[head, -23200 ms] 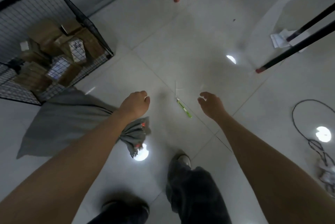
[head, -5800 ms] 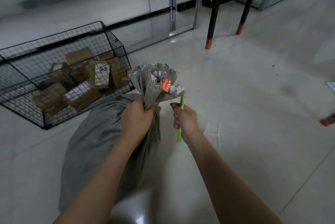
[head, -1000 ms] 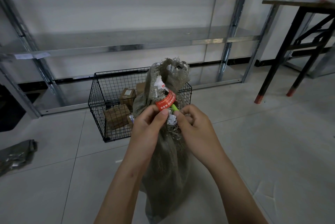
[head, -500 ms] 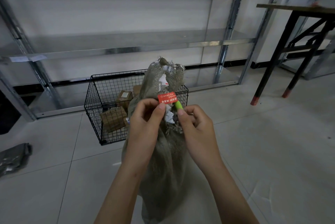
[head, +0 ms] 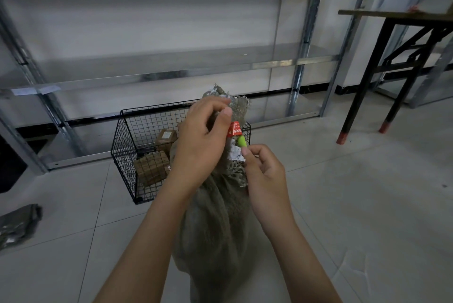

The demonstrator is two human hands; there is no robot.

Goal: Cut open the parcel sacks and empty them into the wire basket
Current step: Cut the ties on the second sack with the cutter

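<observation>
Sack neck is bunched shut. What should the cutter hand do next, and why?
Probably draw the green cutter in the right hand across the neck just below the red tag: the left hand grips the sack by its top, the cutter's tip sits at the tag, and the wire basket stands behind.

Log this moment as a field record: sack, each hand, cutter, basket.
sack: upright on the floor, neck gathered, red tag on it
left hand: grips the sack's neck
right hand: pinches the green cutter, tip by the red tag
wire basket: behind the sack, cardboard boxes inside
floor left: a flattened grey bag
</observation>
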